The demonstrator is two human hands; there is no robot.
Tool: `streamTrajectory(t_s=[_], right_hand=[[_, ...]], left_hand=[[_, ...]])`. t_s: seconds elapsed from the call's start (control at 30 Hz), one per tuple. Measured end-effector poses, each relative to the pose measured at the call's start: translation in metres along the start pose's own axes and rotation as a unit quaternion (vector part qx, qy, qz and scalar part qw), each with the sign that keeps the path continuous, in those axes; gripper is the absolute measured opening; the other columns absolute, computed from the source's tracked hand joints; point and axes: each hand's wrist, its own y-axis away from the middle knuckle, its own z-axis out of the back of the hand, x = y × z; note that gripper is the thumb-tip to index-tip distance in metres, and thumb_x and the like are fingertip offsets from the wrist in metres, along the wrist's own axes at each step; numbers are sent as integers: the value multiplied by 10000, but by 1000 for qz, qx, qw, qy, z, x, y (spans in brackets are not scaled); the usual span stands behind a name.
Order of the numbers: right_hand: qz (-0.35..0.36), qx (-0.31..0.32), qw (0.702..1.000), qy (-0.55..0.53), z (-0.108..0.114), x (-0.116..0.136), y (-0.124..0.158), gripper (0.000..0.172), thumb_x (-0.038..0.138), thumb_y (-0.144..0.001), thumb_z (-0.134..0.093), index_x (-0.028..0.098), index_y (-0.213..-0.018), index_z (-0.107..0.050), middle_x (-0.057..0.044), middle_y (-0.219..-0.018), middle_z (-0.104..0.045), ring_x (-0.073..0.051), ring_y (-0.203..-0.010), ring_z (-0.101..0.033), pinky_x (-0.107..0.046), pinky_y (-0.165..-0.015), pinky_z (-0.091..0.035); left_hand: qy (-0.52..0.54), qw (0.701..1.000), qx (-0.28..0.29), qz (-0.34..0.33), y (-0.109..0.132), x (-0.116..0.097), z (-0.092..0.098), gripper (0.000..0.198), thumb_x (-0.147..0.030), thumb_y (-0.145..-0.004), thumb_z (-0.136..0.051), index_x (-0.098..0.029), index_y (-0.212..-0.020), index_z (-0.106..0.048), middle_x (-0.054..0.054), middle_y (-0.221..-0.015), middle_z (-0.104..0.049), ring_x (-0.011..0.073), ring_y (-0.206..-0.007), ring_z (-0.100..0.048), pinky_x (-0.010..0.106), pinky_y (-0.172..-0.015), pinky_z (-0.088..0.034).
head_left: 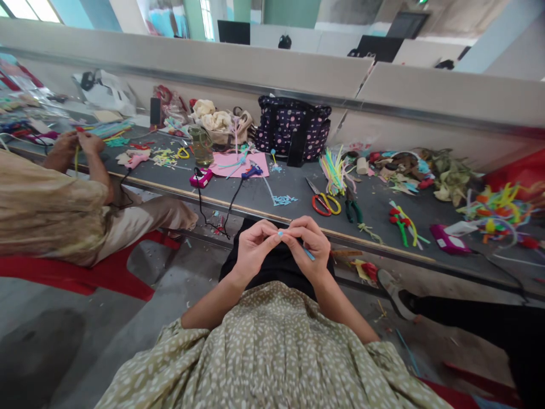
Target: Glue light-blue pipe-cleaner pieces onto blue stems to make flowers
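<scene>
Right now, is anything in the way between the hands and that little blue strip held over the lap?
Nothing visible stands between them. The left hand and right hand both pinch the blue strip directly between their fingertips.

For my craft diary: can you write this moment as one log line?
left hand: pinches light blue strip | right hand: pinches same strip | nearby: scissors on table

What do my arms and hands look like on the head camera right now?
The left hand and right hand are bare: no gloves, and no rings or watch that I can make out. The forearms are uncovered to the elbows, where loose olive-green sleeves with small white speckles begin.
</scene>
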Motion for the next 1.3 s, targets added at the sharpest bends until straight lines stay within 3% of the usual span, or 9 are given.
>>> streamTrajectory(t_s=[0.2, 0.3, 0.53, 0.63, 0.77, 1.0, 1.3], right_hand=[[-26, -2, 1000, 12, -2, 3, 0, 81, 208, -871, -636, 236, -861, -712, -29, -813, -584, -164, -724, -559, -322, -647, -473], [-57, -16, 998, -11, -5, 1, 1, 85, 234, -874, -630, 222, -821, -694, -31, -817, -576, -165, -734, -553, -315, -644, -463], [-125, -7, 988, -92, -4, -6, 0, 198, 296, -905, -615, 206, -737, -667, -26, -794, -565, -161, -766, -564, -303, -671, -479], [-131, 14, 983, -129, -5, -7, -1, 191, 289, -896, -637, 207, -729, -677, -23, -738, -558, -164, -753, -564, -293, -628, -489], [-172, 20, 966, -194, -7, -9, 0, 159, 314, -880, -664, 201, -772, -688, -11, -773, -540, -114, -582, -547, -262, -478, -487], [-207, 37, 952, -221, -6, -12, 1, 149, 345, -847, -704, 208, -789, -699, -6, -845, -555, -75, -501, -546, -241, -411, -505], [-224, 54, 943, -242, -5, -20, 6, 111, 329, -822, -735, 224, -799, -709, -18, -869, -567, -105, -576, -584, -250, -454, -522]], left_hand=[[-69, 996, -16, -62, 0, -1, 0, 147, -287, -804, -746, -189, -718, -678, 25, -753, -628, 156, -748, -588, 311, -726, -467], [-79, 995, -4, -56, -1, -3, -1, 152, -287, -804, -747, -185, -719, -674, 20, -752, -623, 151, -747, -580, 304, -724, -457], [51, 991, 70, 103, -6, -10, 0, 215, -332, -810, -737, -158, -703, -670, 5, -709, -591, 113, -665, -528, 259, -650, -417], [123, 969, 101, 189, -8, -10, 4, 245, -353, -809, -731, -144, -693, -678, 20, -705, -624, 107, -640, -550, 246, -634, -425], [177, 933, 134, 284, -10, -6, 10, 241, -369, -773, -758, -134, -737, -718, 48, -715, -673, 122, -631, -607, 255, -642, -470], [239, 906, 152, 314, -13, 5, 12, 260, -366, -667, -840, -145, -751, -731, 50, -673, -674, 157, -614, -641, 317, -683, -531], [286, 876, 182, 344, -13, 5, 16, 248, -286, -647, -855, -106, -741, -711, 39, -664, -667, 134, -639, -642, 266, -714, -517]])
